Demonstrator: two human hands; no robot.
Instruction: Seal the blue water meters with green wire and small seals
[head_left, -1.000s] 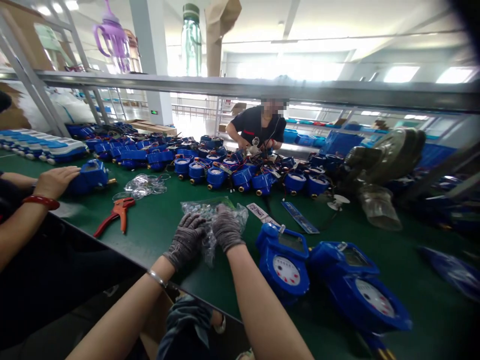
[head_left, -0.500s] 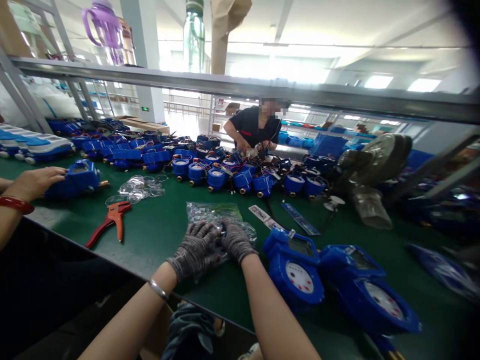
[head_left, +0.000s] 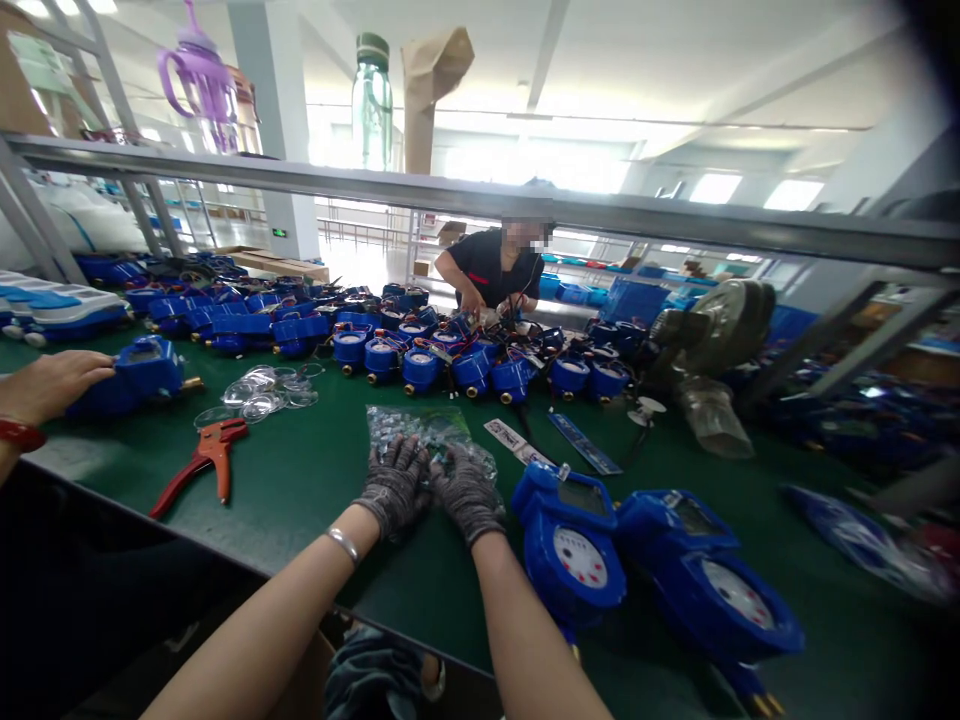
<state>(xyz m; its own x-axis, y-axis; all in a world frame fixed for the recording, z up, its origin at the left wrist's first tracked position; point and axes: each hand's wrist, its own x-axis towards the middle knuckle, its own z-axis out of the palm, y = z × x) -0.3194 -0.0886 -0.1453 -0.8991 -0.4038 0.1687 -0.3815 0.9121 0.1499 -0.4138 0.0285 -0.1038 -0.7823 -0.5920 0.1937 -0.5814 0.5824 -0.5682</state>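
Note:
Both my hands wear grey knit gloves and rest on a clear plastic bag (head_left: 431, 430) of small parts lying on the green table (head_left: 315, 470). My left hand (head_left: 394, 485) presses its curled fingers on the bag's near edge. My right hand (head_left: 466, 490) sits beside it, fingers bent into the plastic. What the fingertips pinch inside the bag is hidden. Just right of my right hand lie two blue water meters (head_left: 574, 545) with white dials.
Red-handled pliers (head_left: 199, 465) and clear round lenses (head_left: 262, 390) lie to the left. A neighbour's hand (head_left: 52, 380) rests on a blue meter (head_left: 146, 368). Rows of blue meters (head_left: 420, 360) fill the far side, where another person (head_left: 495, 265) works. A metal rail (head_left: 480, 195) crosses overhead.
My hands stayed on the bag, shifting slightly with their fingers working the plastic. The view swung a little, so everything sits further left and lower.

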